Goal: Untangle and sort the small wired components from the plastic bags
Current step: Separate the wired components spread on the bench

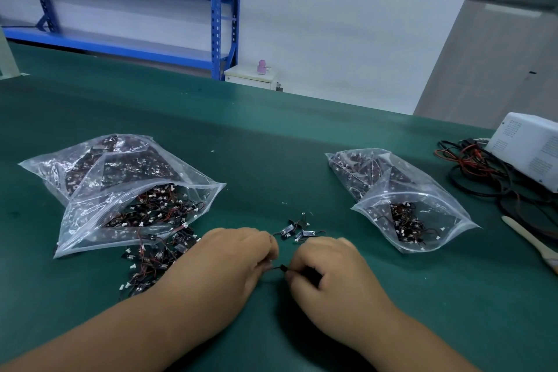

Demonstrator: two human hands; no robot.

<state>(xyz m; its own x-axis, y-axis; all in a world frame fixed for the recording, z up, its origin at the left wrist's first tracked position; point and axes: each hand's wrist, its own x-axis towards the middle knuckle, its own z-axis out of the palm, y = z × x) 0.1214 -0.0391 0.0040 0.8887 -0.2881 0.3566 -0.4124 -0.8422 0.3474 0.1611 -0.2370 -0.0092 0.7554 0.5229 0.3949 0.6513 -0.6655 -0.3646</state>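
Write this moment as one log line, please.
left hand: pinching wired component | right hand: pinching same component | loose pile: by open left bag | separated pieces: beyond hands

I am holding both hands close together, backs turned up, with one small wired component [282,268] stretched between them. My left hand [229,257] is sitting just left of that component, its fingers curled inward and their tips pinching the thin wire end. My right hand [329,269] is sitting just right of it, fingers curled under, thumb and forefinger pinching the black end. The two hands are nearly touching across the component. My bare left forearm [136,326] is reaching toward it from the lower left, and my bare right forearm [392,332] is angling in from the lower right, both wrists fairly straight.
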